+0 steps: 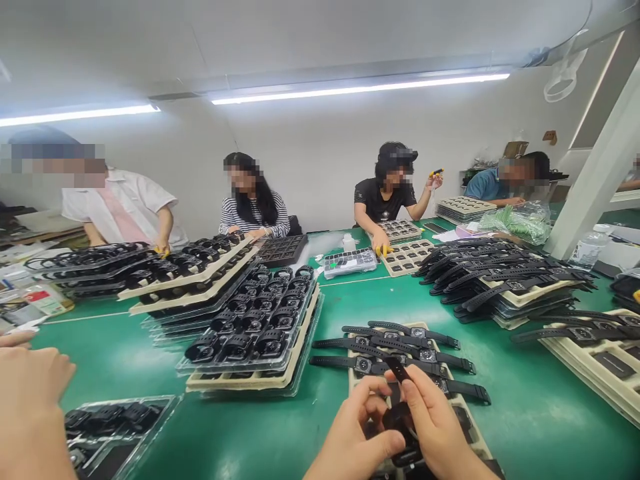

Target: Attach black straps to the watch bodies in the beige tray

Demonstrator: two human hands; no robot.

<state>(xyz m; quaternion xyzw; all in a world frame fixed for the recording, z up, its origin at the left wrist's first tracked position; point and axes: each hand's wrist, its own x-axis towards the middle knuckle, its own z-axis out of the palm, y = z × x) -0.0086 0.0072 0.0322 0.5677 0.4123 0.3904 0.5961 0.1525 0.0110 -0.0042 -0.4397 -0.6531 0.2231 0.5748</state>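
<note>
Your left hand (357, 437) and right hand (433, 427) both pinch one black watch (400, 417) over the beige tray (470, 427) of laid-out strapped watches (400, 350), while stacked clear trays (260, 363) to the left hold buckled black watches (255, 323) in rows.

Bare green mat (540, 413) right (trays (260, 333) left)

Black watch (403, 427) held over a beige tray (470, 427) on a green table (525, 413); more black watches (405, 350) lie across it; a co-worker's shirt (250, 217) is black-and-white striped, another's T-shirt (383, 200) black, a third's shirt (483, 187) blue
</note>
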